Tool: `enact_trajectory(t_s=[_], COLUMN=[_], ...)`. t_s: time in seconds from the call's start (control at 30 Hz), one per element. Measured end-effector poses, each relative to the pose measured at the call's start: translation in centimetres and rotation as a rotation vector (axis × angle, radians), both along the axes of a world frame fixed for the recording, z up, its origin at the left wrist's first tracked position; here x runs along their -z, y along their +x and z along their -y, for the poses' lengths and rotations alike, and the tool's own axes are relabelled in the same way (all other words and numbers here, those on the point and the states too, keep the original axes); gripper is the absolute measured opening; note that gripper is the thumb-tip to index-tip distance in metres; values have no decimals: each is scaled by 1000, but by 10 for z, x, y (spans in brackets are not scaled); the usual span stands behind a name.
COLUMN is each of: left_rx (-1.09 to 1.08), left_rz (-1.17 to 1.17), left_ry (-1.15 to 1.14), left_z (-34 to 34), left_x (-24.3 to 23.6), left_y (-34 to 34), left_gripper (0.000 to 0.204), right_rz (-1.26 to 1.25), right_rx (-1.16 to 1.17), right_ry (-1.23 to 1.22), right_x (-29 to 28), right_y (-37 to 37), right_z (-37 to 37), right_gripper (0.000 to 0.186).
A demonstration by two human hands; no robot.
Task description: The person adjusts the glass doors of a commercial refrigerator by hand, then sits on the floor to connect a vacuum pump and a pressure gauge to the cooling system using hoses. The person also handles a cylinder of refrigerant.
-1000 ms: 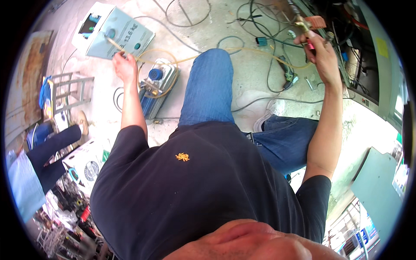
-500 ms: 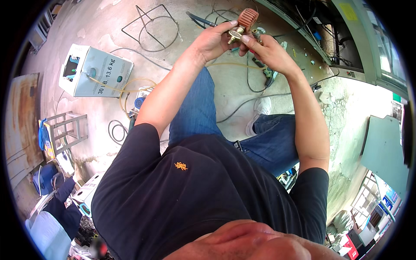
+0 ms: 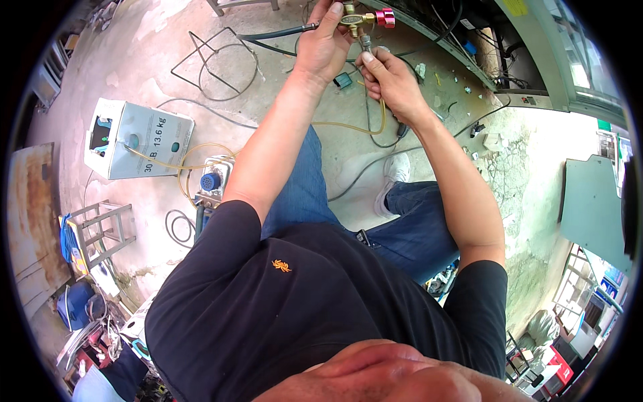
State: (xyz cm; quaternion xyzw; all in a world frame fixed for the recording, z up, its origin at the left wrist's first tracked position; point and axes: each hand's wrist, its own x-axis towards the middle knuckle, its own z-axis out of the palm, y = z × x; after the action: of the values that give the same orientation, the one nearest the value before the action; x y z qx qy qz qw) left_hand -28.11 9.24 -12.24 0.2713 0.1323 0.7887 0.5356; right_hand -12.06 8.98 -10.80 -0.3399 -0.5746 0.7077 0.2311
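My left hand (image 3: 324,45), fingers closed, grips a brass manifold gauge valve (image 3: 352,21) at the top edge of the view. A pink-red knob (image 3: 385,18) sticks out to its right, and a black hose (image 3: 281,31) runs off to the left. My right hand (image 3: 396,84) is closed just below, pinching a metal hose fitting (image 3: 366,43) beneath the valve body; whether the two touch, I cannot tell. A yellow hose (image 3: 348,125) comes down from beside the right hand and curves left across the floor.
A grey-white box (image 3: 155,144) with a yellow hose at it stands left, near a blue-capped pump-like device (image 3: 211,181). A black wire stand (image 3: 228,70) lies beyond. An open metal cabinet (image 3: 536,67) lines the upper right. Cables cross the floor by my shoe (image 3: 396,167).
The valve has moved up and turned, so its pink-red knob now shows on the right and the orange-brown ribbed part is no longer seen. My right hand has dropped slightly below it.
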Motion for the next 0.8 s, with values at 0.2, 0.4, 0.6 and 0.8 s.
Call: enact_trajectory(t_s=[0.2,0.4,0.6,0.8], left_rx=[-39,-17,-27,3], left_rz=[66,64,62,21], left_ry=[-6,-43,-53,-55], left_z=[-8,-3,-1,3], left_x=[7,21,25,28], left_y=[2,8,21,34], left_gripper=[45,48,51,51], right_rz=[49,0,-50,-90], right_rx=[-49,10,155,241], right_ry=[-8,-46,-25,-10], right_x=[4,8,10,12], right_y=[-3,-7,-8,-4], right_z=[3,6,10,6], right_gripper=[24,24,20,22])
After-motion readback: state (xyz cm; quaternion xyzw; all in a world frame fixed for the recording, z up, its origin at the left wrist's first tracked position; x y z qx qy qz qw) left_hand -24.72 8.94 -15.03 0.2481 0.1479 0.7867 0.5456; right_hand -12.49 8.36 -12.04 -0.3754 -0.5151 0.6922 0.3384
